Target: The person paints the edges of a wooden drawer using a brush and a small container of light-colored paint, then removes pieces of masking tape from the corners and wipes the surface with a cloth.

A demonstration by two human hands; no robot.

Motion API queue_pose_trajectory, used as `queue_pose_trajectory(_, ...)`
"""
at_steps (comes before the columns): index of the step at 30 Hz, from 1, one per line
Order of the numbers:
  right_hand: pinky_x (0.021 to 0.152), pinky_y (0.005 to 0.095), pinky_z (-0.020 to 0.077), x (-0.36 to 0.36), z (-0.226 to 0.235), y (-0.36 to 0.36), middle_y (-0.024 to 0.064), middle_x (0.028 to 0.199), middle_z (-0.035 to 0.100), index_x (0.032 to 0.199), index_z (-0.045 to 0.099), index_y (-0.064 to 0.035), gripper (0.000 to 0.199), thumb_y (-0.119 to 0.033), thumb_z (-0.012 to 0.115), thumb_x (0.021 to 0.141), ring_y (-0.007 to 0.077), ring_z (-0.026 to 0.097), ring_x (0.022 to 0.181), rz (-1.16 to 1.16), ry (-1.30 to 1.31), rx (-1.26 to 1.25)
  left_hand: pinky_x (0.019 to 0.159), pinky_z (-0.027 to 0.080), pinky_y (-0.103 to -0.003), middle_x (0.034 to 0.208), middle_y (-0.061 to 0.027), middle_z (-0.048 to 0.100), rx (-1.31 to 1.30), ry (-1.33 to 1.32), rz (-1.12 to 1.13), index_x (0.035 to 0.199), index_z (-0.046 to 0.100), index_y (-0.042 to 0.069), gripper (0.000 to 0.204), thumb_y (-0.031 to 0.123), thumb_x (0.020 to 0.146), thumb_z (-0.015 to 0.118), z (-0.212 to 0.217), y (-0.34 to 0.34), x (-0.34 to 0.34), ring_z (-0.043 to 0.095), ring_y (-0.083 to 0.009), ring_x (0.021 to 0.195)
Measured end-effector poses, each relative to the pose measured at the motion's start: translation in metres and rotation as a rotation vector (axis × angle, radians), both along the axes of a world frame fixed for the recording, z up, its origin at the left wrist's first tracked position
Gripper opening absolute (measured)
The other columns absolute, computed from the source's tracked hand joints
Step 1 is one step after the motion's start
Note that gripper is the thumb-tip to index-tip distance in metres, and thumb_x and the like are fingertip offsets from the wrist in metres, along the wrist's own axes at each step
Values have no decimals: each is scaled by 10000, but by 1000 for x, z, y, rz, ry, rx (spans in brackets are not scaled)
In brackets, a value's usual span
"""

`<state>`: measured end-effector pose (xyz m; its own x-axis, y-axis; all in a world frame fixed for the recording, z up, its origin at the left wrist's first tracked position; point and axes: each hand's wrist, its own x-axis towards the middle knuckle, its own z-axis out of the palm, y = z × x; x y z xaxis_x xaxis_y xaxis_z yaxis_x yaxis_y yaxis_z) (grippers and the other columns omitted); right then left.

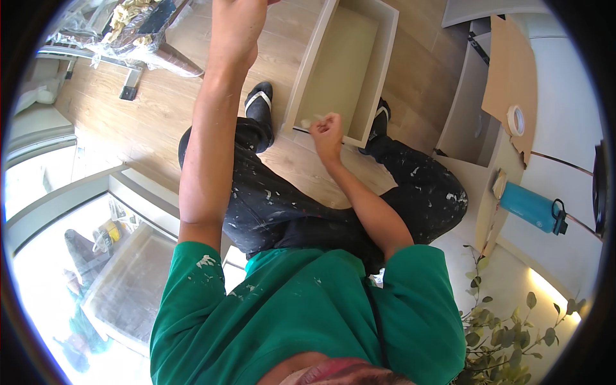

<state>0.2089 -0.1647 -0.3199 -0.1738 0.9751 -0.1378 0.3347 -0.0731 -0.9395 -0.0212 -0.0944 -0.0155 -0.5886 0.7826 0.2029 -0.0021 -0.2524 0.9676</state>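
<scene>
My left arm stretches far forward, and my left hand point(237, 29) meets the upper edge of the picture. Its fingers lie outside the view, with a bit of red showing beside it. My right hand point(328, 133) is closed over the near end of a pale, open-topped drawer point(338, 70) on the floor between my feet. By its fingertips shows a small whitish lump point(307, 123), too small to name; the fingers seem to pinch something there. The visible inside of the drawer is plain beige.
Plastic-wrapped furniture point(115, 38) stands far left, and a glass-fronted cabinet point(128, 282) near left. At right, a tape roll point(516, 120) lies on cardboard point(510, 83), near a blue bottle point(527, 206). A leafy plant point(507, 337) is at lower right.
</scene>
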Motion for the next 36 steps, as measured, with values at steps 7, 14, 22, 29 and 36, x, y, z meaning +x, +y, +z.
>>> queue_pose_trajectory(7,801,219,485,34,187,75,13,929,655,1099,648,-3,207,40,737,917,78,593,853,-54,610,7,897,483,-293,1060,18,714,-106,-36,-308,1163,687,109,206,261,1027,659,-14,0,17,634,-79,995)
queue_pose_trajectory(14,843,231,505,45,277,93,58,1031,718,1097,718,28,154,32,725,943,90,633,921,104,669,200,930,468,-292,1085,-4,718,-208,-62,-570,1237,688,79,292,273,1019,676,-29,-6,65,624,-89,1009)
queue_pose_trajectory(22,814,293,525,21,275,104,106,972,699,1060,738,23,147,-16,737,918,183,670,872,148,187,699,908,522,-274,1099,-30,706,-121,-434,-689,1172,664,46,195,175,1026,661,-29,-9,78,651,-95,1024)
queue_pose_trajectory(29,948,396,478,17,286,105,118,1111,638,1072,755,6,183,-98,741,921,288,592,1077,233,-95,884,868,548,-266,1034,-28,717,-35,-546,-590,1107,687,44,151,146,996,703,-47,-3,79,676,-108,962)
queue_pose_trajectory(36,875,366,517,11,297,106,101,1018,684,995,776,15,137,-44,787,873,247,644,984,298,-59,820,713,475,-236,915,-9,720,-62,-476,-522,1065,702,61,162,125,934,772,-46,-8,73,640,-80,810)
